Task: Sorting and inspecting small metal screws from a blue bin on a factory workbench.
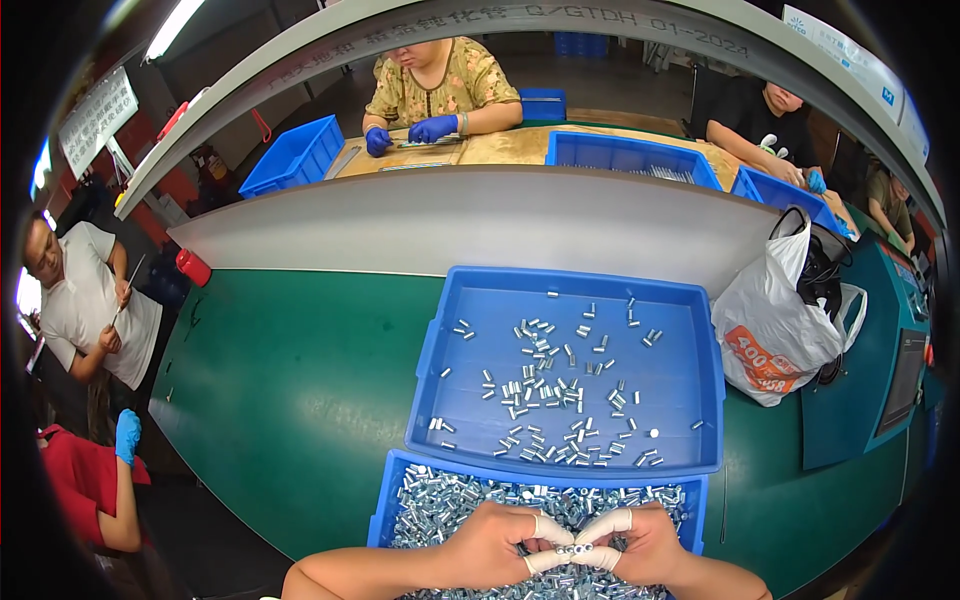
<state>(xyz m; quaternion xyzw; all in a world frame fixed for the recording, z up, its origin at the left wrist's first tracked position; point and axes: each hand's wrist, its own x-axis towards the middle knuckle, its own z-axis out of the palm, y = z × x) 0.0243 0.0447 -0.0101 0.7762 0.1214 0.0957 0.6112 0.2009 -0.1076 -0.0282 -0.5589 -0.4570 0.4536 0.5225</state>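
My left hand (485,545) and my right hand (652,547) meet over the near blue bin, white finger covers on their thumbs and fingers. Between the fingertips they pinch a short row of small shiny metal sleeves (573,549), round ends showing. Beneath them the near blue bin (382,505) is heaped with many similar silvery parts (440,500). Just beyond it stands a wider, shallow blue tray (480,300), where several of the same sleeves (545,390) lie scattered, mostly on their sides.
A green tabletop (310,380) carries both containers. To the right sit a white plastic bag (765,320) and a teal machine with a dark screen (900,380). A pale partition (480,220) runs behind, with co-workers and blue bins (290,155) past it. Other people are at the left.
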